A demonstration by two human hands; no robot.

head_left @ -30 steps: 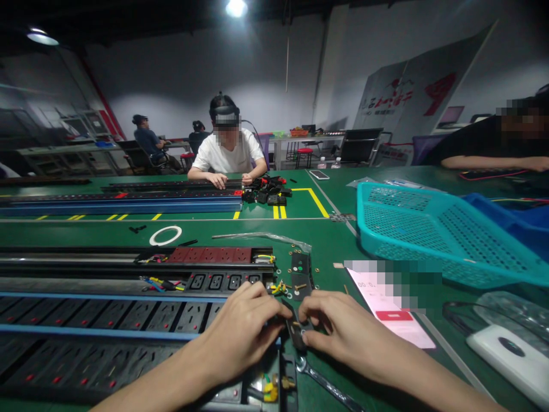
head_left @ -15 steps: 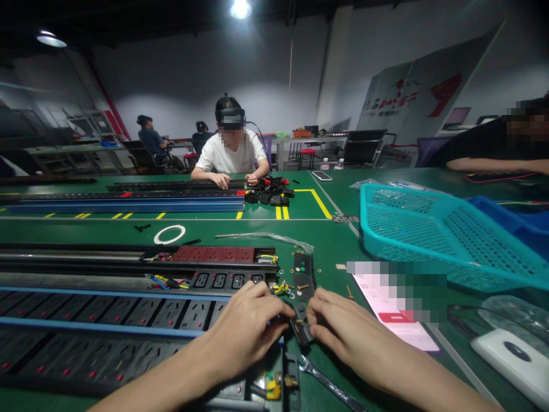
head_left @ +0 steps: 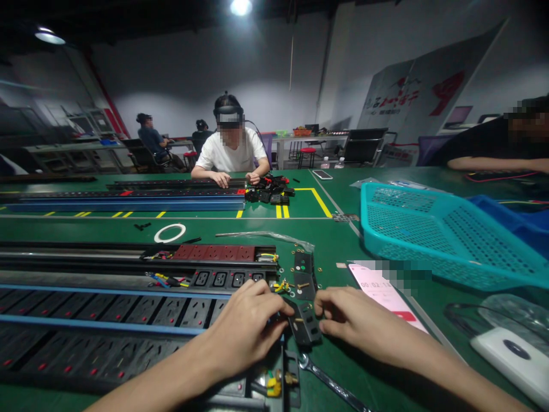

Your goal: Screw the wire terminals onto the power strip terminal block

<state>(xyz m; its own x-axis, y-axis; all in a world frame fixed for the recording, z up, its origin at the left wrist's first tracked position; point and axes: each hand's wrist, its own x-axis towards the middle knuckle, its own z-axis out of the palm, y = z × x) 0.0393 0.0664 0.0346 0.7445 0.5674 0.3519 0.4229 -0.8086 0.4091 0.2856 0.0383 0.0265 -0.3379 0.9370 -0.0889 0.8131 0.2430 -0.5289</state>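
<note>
Pinching the black bracket (head_left: 309,327) by its left edge: left hand (head_left: 255,315), thumb and index clamped on it, same hold as half a second ago. Brass screw (head_left: 299,320) lies on the bracket face. Right hand (head_left: 349,312) has backed off; fingers curled, index and thumb tips apart, just beside the bracket's right edge. More of the holed right flange shows now than before. Right forearm now covers the lower end of the phone (head_left: 377,286). Bracket sits toward the near side of the green table (head_left: 334,252), right of the socket strips (head_left: 141,309). Wrench (head_left: 332,384) unmoved, nearer the near edge. Second bracket (head_left: 303,286) just beyond. Co-worker (head_left: 234,150) at the far edge, same pose.
</note>
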